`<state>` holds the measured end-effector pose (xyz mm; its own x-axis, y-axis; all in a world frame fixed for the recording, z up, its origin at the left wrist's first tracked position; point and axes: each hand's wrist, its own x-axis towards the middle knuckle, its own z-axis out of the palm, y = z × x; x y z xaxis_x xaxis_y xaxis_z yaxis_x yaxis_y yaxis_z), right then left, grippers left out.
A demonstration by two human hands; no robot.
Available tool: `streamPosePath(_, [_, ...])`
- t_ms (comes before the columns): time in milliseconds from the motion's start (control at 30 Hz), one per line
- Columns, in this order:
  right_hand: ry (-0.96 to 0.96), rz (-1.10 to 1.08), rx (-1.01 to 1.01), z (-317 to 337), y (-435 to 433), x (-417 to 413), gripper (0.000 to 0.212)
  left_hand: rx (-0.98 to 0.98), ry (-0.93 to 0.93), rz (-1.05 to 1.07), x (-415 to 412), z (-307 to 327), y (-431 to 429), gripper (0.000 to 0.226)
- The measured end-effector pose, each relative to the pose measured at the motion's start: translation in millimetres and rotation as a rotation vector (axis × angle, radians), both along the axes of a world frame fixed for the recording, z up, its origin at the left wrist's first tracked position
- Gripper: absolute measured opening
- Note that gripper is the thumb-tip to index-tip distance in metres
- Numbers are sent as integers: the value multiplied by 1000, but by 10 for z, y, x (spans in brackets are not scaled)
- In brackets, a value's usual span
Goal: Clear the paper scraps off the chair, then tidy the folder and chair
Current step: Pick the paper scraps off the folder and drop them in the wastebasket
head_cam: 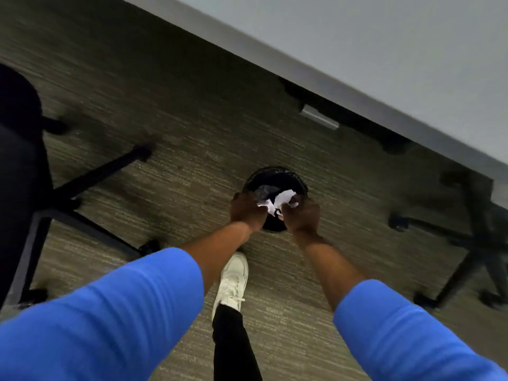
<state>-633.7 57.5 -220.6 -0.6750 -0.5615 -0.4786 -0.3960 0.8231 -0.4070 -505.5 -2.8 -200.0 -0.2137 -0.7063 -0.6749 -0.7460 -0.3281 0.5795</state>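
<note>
Both my hands reach out over a round black mesh waste bin (275,173) on the carpet. White crumpled paper scraps (277,202) sit bunched between my left hand (246,211) and my right hand (302,215), right above the bin's opening. Both hands are closed around the scraps. A black office chair (24,149) stands at the left edge, only its seat side and wheeled base showing. No folder is in view.
A grey desk (384,50) runs diagonally across the upper right, with a second chair base (472,243) under it at the right. My white shoe (232,281) and black trouser leg stand on the striped carpet below the bin.
</note>
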Motion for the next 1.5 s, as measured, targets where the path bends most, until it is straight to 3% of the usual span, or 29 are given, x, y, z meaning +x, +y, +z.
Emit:
streamPosePath(167, [-81, 39, 99, -258, -77, -140, 24, 99, 256, 44, -103, -266, 103, 48])
streamPosePath(267, [-52, 36, 73, -287, -42, -121, 21, 137, 286, -31, -30, -307, 92, 52])
streamPosePath(433, [-24, 92, -23, -83, 91, 110, 19, 115, 100, -139, 248, -143, 103, 42])
streamPosePath(567, [-61, 207, 33, 271, -45, 464, 37, 20, 20, -168, 687, 303, 87, 25])
streamPosePath(867, [-163, 449, -55, 1314, -772, 1768, 36, -133, -132, 123, 2309, 1271, 41, 11])
streamPosePath(1033, [-207, 680, -268, 1753, -1236, 2639, 39, -451, -337, 245, 3396, 1588, -5, 3])
streamPosePath(1133, [-243, 815, -290, 1882, -1492, 3134, 49, -635, -512, 349, 3958, 1699, -25, 32])
streamPosePath(1233, [-244, 978, -295, 1955, -1699, 3581, 63, -693, -631, 413, 4384, 1763, -71, 53])
streamPosePath(1500, [-50, 1230, -325, 2026, -2153, 4571, 92, -497, -656, 448, 4898, 1754, -203, 125])
